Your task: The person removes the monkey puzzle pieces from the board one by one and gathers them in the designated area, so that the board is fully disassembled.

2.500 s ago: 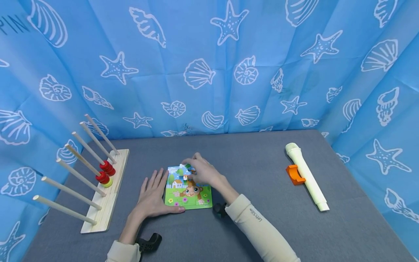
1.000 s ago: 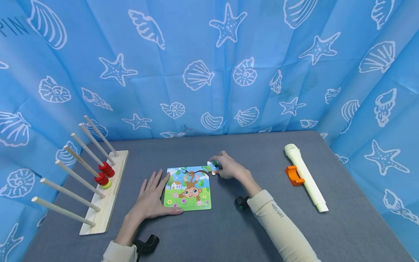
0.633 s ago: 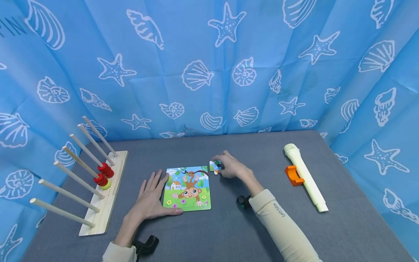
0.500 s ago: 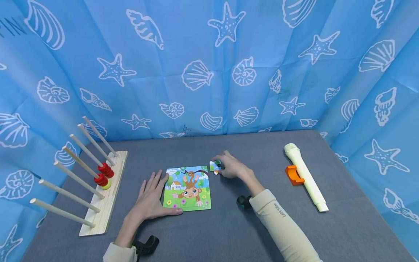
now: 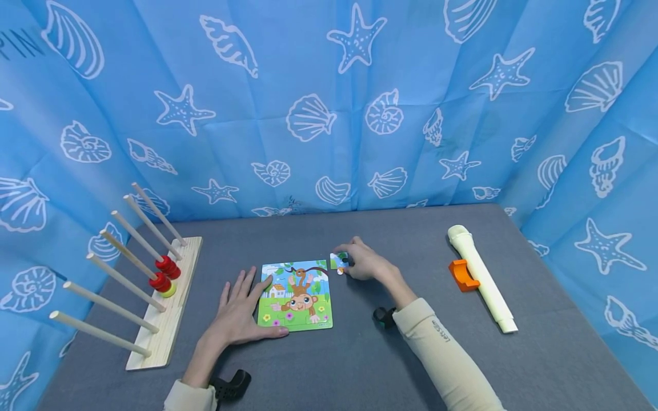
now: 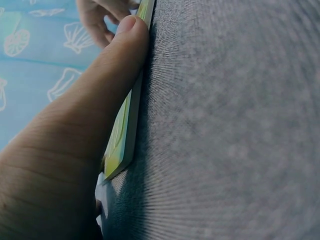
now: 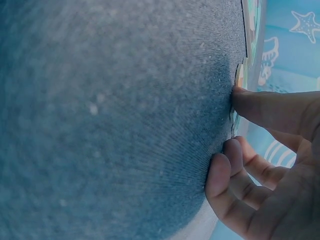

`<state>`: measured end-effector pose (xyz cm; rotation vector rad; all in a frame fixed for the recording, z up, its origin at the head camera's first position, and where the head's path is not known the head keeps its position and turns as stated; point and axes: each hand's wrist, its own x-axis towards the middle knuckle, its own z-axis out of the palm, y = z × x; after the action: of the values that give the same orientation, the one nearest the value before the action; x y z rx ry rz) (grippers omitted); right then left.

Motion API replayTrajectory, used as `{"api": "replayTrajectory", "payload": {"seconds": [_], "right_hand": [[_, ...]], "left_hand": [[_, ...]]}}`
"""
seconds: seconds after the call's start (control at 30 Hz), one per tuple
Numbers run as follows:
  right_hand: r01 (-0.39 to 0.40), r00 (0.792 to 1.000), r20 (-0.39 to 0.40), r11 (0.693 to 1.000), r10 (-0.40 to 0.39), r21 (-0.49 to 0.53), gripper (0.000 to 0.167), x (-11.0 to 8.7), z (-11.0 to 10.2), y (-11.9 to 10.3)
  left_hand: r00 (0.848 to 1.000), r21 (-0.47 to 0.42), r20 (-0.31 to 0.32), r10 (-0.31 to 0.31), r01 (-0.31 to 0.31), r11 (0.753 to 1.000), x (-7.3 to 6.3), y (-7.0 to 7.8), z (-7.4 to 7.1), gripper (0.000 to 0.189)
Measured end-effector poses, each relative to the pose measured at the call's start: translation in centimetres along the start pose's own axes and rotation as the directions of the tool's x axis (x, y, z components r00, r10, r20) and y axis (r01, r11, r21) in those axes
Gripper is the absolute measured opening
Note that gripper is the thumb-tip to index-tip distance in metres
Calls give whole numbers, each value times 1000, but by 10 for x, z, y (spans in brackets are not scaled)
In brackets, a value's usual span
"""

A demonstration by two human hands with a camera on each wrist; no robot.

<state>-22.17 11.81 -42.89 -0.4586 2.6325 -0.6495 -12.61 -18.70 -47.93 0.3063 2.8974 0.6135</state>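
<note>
A square jigsaw puzzle (image 5: 300,311) with an upside-down monkey, a small house and flowers lies in the middle of the table. My left hand (image 5: 237,319) is spread at its left side. The thumb rests on the lower front edge, and the index fingertip is at the upper left edge. Just right of the puzzle's top right corner, my right hand (image 5: 364,261) pinches a small puzzle piece (image 5: 335,261), blue and green, low at the table. In the right wrist view the thumb is on the piece (image 7: 240,75), while the other fingers are curled near the tabletop.
A wooden peg stand (image 5: 172,319) with red and yellow rings stands at the left. On the right lies a cream toy microphone (image 5: 485,279), with an orange curved block (image 5: 464,275) against it. A blue shell-print curtain (image 5: 329,142) hangs behind the grey table (image 5: 411,240).
My right hand has moved from over the puzzle's top to its right side, carrying the piece, and now stays there. My left index fingertip has shifted slightly onto the puzzle's edge.
</note>
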Motion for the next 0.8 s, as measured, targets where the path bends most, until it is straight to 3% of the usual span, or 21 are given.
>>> {"api": "replayTrajectory", "payload": {"seconds": [0.33, 0.53, 0.8], "right_hand": [[35, 998, -44, 999, -35, 11, 47, -5, -2, -5], [94, 992, -91, 996, -93, 6, 47, -9, -3, -16], [120, 989, -95, 992, -117, 36, 50, -12, 0, -34]], "left_hand": [[1000, -1, -6, 5, -5, 1000, 1, -1, 1, 122], [1000, -4, 0, 1, -1, 1000, 1, -1, 2, 122], [1000, -14, 22, -11, 12, 1000, 1, -1, 1, 123]]}}
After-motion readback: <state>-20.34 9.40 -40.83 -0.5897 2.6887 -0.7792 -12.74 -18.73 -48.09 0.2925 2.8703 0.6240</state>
